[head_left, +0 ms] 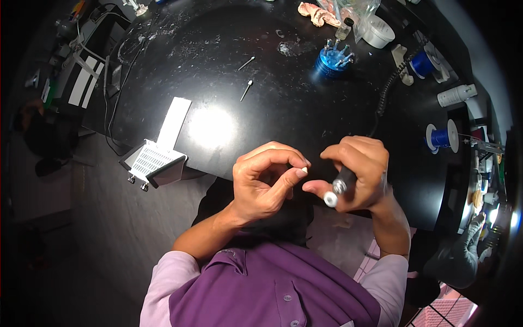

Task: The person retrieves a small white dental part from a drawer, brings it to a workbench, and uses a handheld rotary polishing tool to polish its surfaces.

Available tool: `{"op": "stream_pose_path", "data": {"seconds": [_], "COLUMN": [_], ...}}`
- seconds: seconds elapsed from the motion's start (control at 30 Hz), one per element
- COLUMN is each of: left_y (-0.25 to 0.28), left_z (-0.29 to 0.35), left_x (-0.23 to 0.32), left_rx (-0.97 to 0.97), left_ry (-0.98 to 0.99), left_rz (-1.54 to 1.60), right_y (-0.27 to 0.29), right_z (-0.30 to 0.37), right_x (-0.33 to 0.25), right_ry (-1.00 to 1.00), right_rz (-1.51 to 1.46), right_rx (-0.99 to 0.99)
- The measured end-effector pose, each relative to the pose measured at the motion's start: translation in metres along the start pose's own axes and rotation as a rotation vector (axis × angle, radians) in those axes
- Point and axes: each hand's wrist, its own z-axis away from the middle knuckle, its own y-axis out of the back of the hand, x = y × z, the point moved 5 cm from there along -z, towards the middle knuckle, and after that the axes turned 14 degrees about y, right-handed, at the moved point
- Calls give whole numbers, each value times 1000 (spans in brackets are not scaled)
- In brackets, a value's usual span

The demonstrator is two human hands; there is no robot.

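My left hand (261,182) pinches a small white piece (304,170) between thumb and forefinger, just above the table's front edge. The piece is too small to name. Close by on the right, my right hand (364,166) is wrapped round a dark rotary handpiece (346,179) with a metal collar. A round white tip (330,199) shows at the handpiece's end, near my right thumb and pointing toward me. The tip and the small piece are apart. A coiled black cord (388,90) runs down toward my right hand.
Two thin rotary bits (247,90) lie on the black table (261,114). Behind them stands a blue bit holder (331,61) with several bits upright. A white tub (377,31) and blue wire spools (442,137) are at right. A vented box (158,162) with a white arm hangs at the front-left edge.
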Motion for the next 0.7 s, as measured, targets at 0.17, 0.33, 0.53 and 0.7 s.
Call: {"op": "stream_pose_path", "data": {"seconds": [0.17, 0.33, 0.53, 0.7], "left_y": [3, 3, 5, 6], "left_z": [0, -1, 0, -1], "left_x": [0, -1, 1, 3], "left_rx": [-19, -19, -20, -20], "left_ry": [3, -12, 17, -27], "left_rz": [-5, -8, -27, -40], "right_y": [-7, -7, -9, -8], "right_z": [7, 7, 4, 1], "right_x": [13, 13, 11, 8], "right_ry": [-64, -79, -87, -80], "right_rz": [253, 305, 346, 375], "right_rx": [-84, -114, -164, -169]}}
